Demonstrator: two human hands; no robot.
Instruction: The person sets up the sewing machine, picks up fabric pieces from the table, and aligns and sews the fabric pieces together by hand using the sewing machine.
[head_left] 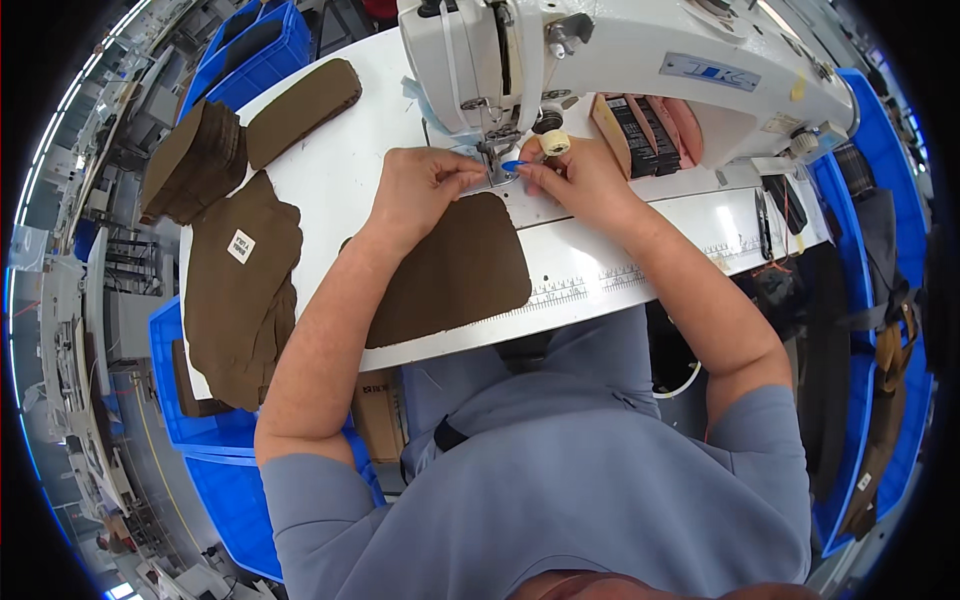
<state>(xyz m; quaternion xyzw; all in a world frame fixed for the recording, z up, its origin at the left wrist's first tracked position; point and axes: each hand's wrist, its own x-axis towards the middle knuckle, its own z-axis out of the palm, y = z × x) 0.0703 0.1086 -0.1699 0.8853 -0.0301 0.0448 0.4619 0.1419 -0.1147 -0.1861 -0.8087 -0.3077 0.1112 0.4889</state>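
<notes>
At a white sewing machine [450, 70], my left hand [420, 190] is pinched just left of the needle and presser foot [494, 174]; whatever is between its fingertips is too small to make out. My right hand [575, 185] grips a small blue object [513, 166] just right of the needle. A dark brown rounded fabric piece [455, 268] lies on the white table below my hands, partly under my left forearm.
Brown fabric stacks [190, 160], a rounded strip [305, 112] and loose pieces [240, 300] lie left. A pink-and-black holder [650, 140] and snips [764, 225] lie right. Blue bins [228, 515] flank the table [330, 160], some holding fabric.
</notes>
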